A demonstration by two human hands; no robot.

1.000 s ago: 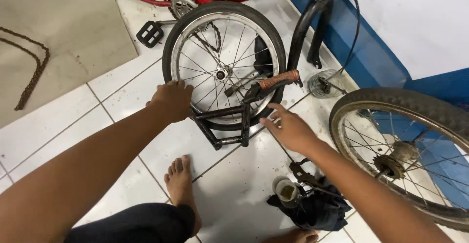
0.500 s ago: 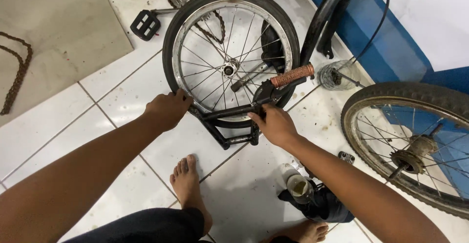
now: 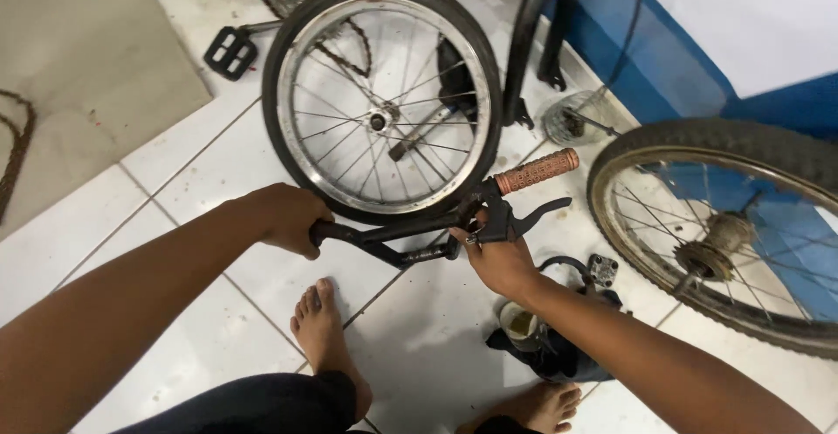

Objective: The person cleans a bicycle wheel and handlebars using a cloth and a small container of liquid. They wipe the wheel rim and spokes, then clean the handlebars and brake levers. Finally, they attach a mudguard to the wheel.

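Gripping black handlebar [image 3: 410,229] w/ both hands (white tile floor [image 3: 218,172]).

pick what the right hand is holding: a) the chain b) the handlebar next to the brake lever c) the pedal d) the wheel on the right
b: the right hand grips the black handlebar just beside the brake lever, below the orange grip, while the left hand holds the bar's other end.
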